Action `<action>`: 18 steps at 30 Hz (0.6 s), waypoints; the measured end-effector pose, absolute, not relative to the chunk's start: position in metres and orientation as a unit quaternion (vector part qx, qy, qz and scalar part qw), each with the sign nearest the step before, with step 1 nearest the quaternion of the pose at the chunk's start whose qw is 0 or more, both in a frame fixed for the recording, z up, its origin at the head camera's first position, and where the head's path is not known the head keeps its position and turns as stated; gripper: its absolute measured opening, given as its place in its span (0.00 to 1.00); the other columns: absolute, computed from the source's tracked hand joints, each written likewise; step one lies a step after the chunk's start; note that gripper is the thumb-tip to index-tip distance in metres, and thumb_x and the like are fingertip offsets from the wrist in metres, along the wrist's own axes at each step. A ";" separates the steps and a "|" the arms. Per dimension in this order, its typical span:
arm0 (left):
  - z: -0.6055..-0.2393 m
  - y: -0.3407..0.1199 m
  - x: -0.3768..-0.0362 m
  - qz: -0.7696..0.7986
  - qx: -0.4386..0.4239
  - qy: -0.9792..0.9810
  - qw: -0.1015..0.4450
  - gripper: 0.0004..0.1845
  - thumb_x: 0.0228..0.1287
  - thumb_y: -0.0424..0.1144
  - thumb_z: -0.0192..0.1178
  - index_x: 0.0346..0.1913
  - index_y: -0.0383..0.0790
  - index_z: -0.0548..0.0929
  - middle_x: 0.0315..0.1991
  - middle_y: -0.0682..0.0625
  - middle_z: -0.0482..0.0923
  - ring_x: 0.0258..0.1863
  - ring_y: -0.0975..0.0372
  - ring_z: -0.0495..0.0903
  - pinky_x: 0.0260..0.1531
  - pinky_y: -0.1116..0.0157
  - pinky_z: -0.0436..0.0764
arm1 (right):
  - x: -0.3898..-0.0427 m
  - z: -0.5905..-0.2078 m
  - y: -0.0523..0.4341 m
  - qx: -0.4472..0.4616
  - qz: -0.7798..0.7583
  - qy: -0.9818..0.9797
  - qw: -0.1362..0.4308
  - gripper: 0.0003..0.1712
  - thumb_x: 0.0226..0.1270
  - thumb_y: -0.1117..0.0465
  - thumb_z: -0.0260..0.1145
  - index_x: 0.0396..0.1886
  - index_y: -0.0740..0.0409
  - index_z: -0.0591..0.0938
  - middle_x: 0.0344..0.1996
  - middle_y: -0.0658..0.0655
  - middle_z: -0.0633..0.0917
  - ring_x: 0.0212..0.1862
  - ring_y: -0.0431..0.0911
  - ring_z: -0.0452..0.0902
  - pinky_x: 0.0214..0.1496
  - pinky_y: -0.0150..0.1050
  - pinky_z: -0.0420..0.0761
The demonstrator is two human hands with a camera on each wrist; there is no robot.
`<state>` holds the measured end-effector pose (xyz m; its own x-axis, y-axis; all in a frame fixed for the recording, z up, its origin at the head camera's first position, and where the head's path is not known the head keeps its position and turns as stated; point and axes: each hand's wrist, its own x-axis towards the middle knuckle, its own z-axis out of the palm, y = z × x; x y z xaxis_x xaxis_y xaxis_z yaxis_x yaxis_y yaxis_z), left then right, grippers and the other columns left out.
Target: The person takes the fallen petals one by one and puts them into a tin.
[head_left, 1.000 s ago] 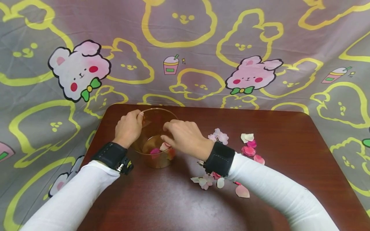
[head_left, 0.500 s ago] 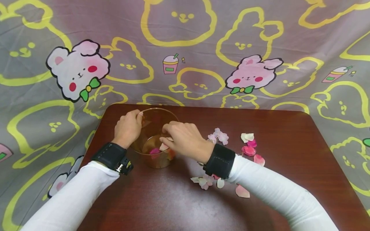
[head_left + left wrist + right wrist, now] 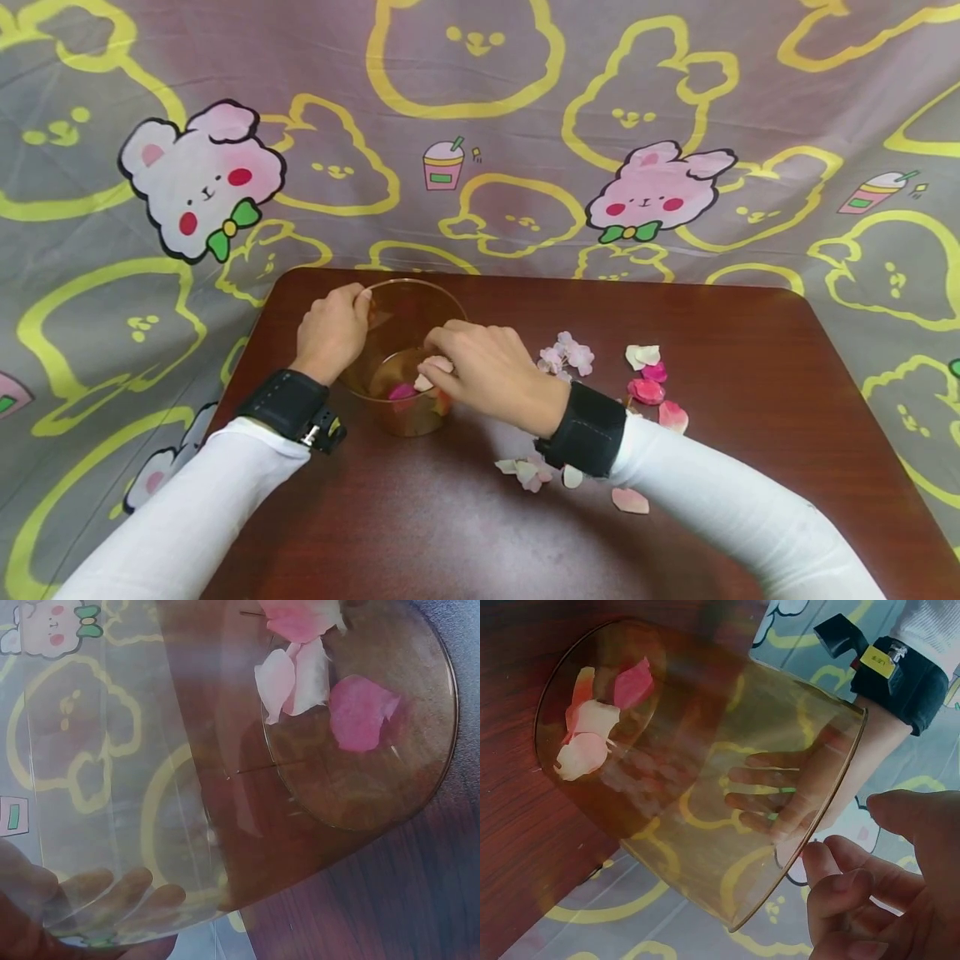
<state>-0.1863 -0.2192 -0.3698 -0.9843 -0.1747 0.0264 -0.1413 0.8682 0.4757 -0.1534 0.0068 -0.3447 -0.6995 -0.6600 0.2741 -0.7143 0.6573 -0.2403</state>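
A clear amber plastic cup point(image 3: 411, 290) stands on the dark wooden table point(image 3: 750, 433). My left hand point(image 3: 333, 329) grips its left wall, and the fingers point(image 3: 112, 892) show through the plastic. Several pink and pale petals point(image 3: 402, 392) lie on the cup's bottom point(image 3: 360, 712) point(image 3: 634, 682). My right hand point(image 3: 480, 367) hovers over the cup's right rim with its fingers point(image 3: 840, 889) curled. I see nothing between them and the thumb. The cup point(image 3: 705, 787) fills the right wrist view, with the left hand point(image 3: 795, 787) visible behind its wall.
Loose petals lie right of the cup: a pale pink blossom point(image 3: 566, 357), red and white petals point(image 3: 645, 390), and more by my right wrist point(image 3: 528, 473) point(image 3: 628, 500). A grey cloth with cartoon animals point(image 3: 202, 183) hangs behind and around the table.
My right hand's fingers, which reached down into the cup, have drawn up and curled over the rim; the wrist has shifted slightly right. The left hand and cup have stayed put.
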 end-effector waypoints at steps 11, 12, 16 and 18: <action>-0.368 -0.219 -0.186 -0.243 0.082 -0.966 0.031 0.18 0.82 0.47 0.41 0.39 0.40 0.77 0.40 0.36 0.82 0.47 0.34 0.82 0.39 0.40 0.76 | -0.145 -0.348 0.027 0.384 0.189 -0.900 0.086 0.12 0.72 0.47 0.65 0.43 0.49 0.86 0.31 0.45 0.85 0.29 0.38 0.80 0.22 0.34 0.70; -0.368 -0.219 -0.186 -0.243 0.083 -0.966 0.031 0.18 0.82 0.47 0.41 0.39 0.40 0.77 0.40 0.36 0.82 0.47 0.34 0.82 0.39 0.40 0.76 | -0.145 -0.348 0.029 0.384 0.193 -0.899 0.081 0.12 0.71 0.48 0.66 0.44 0.49 0.86 0.32 0.45 0.86 0.29 0.38 0.80 0.22 0.33 0.69; -0.368 -0.219 -0.186 -0.243 0.083 -0.966 0.028 0.18 0.82 0.47 0.41 0.39 0.40 0.77 0.41 0.35 0.82 0.48 0.34 0.82 0.39 0.40 0.75 | -0.145 -0.350 0.040 0.384 0.200 -0.899 0.063 0.15 0.68 0.48 0.70 0.48 0.51 0.86 0.35 0.47 0.87 0.30 0.38 0.79 0.23 0.30 0.68; -0.368 -0.219 -0.186 -0.243 0.083 -0.966 0.028 0.19 0.82 0.47 0.41 0.39 0.40 0.77 0.42 0.35 0.83 0.49 0.34 0.82 0.39 0.39 0.75 | -0.144 -0.352 0.045 0.382 0.200 -0.901 0.054 0.16 0.68 0.48 0.70 0.49 0.51 0.86 0.36 0.48 0.88 0.31 0.39 0.80 0.24 0.28 0.69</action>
